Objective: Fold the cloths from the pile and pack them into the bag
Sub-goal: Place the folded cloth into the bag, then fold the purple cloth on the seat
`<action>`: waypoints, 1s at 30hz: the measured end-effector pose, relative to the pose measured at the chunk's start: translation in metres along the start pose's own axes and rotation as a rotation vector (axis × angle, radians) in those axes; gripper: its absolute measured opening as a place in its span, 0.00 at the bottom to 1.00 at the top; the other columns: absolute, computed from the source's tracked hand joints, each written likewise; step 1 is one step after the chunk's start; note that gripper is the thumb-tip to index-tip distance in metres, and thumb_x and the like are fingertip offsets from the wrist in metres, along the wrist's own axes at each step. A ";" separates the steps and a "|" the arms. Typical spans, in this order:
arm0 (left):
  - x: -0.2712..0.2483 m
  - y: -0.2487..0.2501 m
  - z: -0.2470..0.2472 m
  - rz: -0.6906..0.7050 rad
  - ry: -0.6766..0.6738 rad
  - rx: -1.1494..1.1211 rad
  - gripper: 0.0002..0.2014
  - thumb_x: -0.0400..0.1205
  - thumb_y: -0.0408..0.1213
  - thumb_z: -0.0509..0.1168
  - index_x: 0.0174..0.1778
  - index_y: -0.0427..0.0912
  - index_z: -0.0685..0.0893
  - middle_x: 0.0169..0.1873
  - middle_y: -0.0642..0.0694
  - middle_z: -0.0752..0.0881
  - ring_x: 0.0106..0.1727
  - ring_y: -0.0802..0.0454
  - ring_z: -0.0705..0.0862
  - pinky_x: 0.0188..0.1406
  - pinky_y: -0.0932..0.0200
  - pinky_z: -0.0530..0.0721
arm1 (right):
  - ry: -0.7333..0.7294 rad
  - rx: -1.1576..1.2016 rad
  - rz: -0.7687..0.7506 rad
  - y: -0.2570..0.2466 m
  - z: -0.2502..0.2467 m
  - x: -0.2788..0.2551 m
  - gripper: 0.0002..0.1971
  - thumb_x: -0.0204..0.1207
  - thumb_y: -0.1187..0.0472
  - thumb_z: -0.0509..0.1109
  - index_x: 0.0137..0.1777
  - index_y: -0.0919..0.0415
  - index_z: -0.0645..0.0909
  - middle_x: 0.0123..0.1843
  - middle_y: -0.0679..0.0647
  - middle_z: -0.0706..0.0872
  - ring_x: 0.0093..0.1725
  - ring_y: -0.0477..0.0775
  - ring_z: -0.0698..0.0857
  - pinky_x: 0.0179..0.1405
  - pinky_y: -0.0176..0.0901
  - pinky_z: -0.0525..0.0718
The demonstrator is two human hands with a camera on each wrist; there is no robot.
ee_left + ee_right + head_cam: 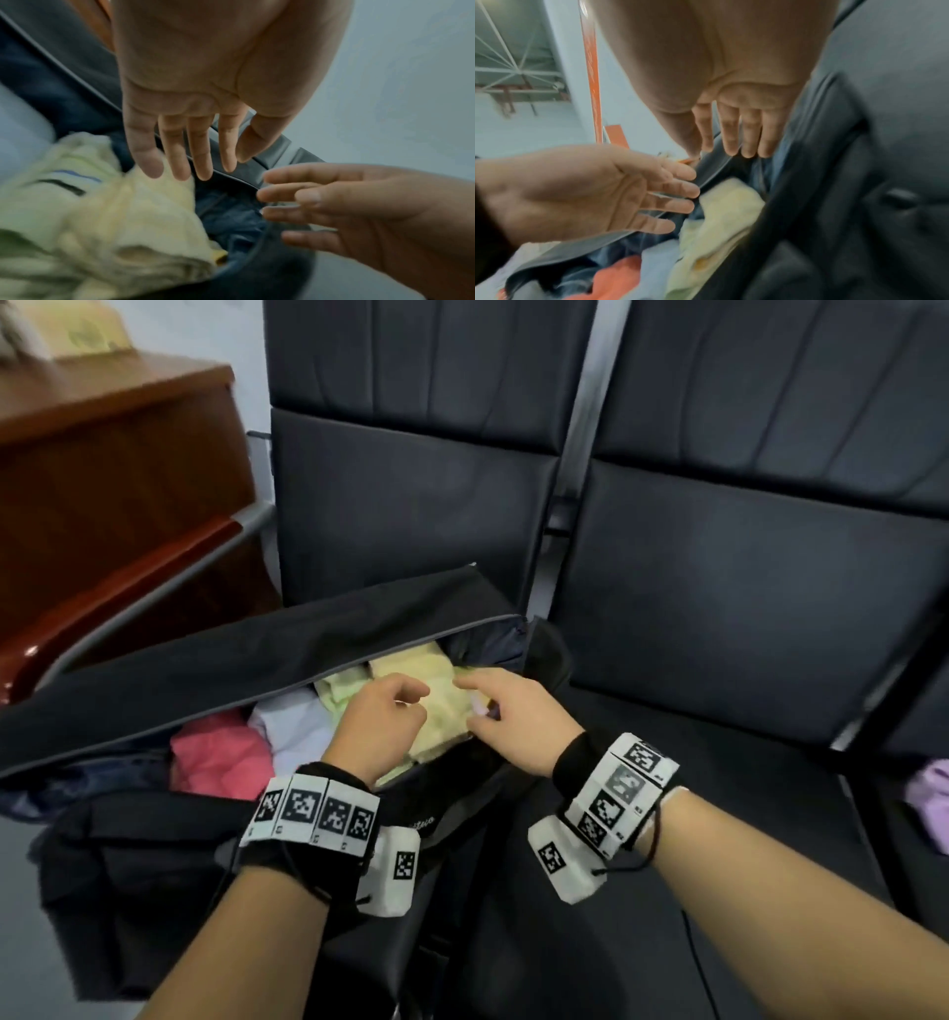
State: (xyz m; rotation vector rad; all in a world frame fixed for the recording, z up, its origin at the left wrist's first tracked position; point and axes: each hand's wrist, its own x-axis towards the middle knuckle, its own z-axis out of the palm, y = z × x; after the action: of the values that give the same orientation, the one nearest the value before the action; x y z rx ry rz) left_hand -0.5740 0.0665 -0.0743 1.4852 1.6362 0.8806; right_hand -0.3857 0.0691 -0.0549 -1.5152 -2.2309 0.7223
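A black bag (231, 660) lies unzipped on a dark seat, its flap folded back. Inside it a folded yellow cloth (441, 706) lies at the right end, beside a light green cloth (339, 690), a white cloth (292, 726) and a pink cloth (221, 757). My left hand (411, 698) and right hand (480, 703) hover close together just over the yellow cloth (128, 213). In the wrist views the left hand (192, 162) and the right hand (731, 142) both show straight, spread fingers with nothing held.
A row of black padded seats (744, 634) runs behind and to the right of the bag. A lilac cloth (929, 793) lies at the far right edge. A brown wooden cabinet (102, 480) stands to the left.
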 end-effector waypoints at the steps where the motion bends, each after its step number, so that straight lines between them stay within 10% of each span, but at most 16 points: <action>1: -0.006 0.013 0.012 0.025 -0.001 0.005 0.13 0.80 0.27 0.64 0.51 0.51 0.87 0.53 0.51 0.88 0.57 0.51 0.85 0.57 0.58 0.83 | 0.096 0.052 -0.004 0.008 -0.015 -0.021 0.24 0.78 0.62 0.69 0.75 0.53 0.78 0.73 0.48 0.81 0.69 0.47 0.78 0.69 0.33 0.71; 7: -0.045 0.095 0.133 0.217 -0.152 0.121 0.12 0.78 0.27 0.66 0.52 0.46 0.88 0.50 0.47 0.89 0.56 0.49 0.86 0.61 0.55 0.82 | 0.291 0.102 0.320 0.114 -0.094 -0.164 0.20 0.78 0.62 0.70 0.70 0.50 0.80 0.62 0.47 0.85 0.58 0.45 0.82 0.60 0.35 0.76; 11: -0.078 0.138 0.243 0.278 -0.326 0.167 0.12 0.80 0.30 0.66 0.52 0.52 0.87 0.52 0.52 0.87 0.55 0.56 0.84 0.38 0.77 0.75 | 0.344 0.078 0.539 0.202 -0.133 -0.265 0.24 0.76 0.64 0.70 0.73 0.53 0.77 0.63 0.53 0.84 0.59 0.52 0.83 0.64 0.43 0.79; 18: -0.119 0.186 0.430 0.299 -0.567 0.258 0.12 0.81 0.30 0.67 0.54 0.52 0.86 0.55 0.51 0.86 0.59 0.54 0.84 0.60 0.62 0.78 | 0.449 0.112 0.746 0.348 -0.156 -0.396 0.26 0.74 0.70 0.69 0.73 0.60 0.79 0.72 0.59 0.79 0.71 0.59 0.78 0.73 0.40 0.70; 30: -0.118 0.181 0.559 0.235 -0.722 0.368 0.14 0.80 0.31 0.67 0.57 0.53 0.86 0.60 0.54 0.79 0.61 0.54 0.82 0.58 0.64 0.75 | 0.012 -0.179 0.724 0.479 -0.155 -0.386 0.25 0.79 0.55 0.63 0.77 0.44 0.73 0.89 0.48 0.48 0.87 0.61 0.48 0.79 0.62 0.66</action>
State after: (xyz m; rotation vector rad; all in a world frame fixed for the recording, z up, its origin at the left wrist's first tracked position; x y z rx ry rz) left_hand 0.0084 -0.0303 -0.1802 1.9758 1.1208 0.0975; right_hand 0.2010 -0.1136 -0.2111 -2.4440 -1.7424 0.6998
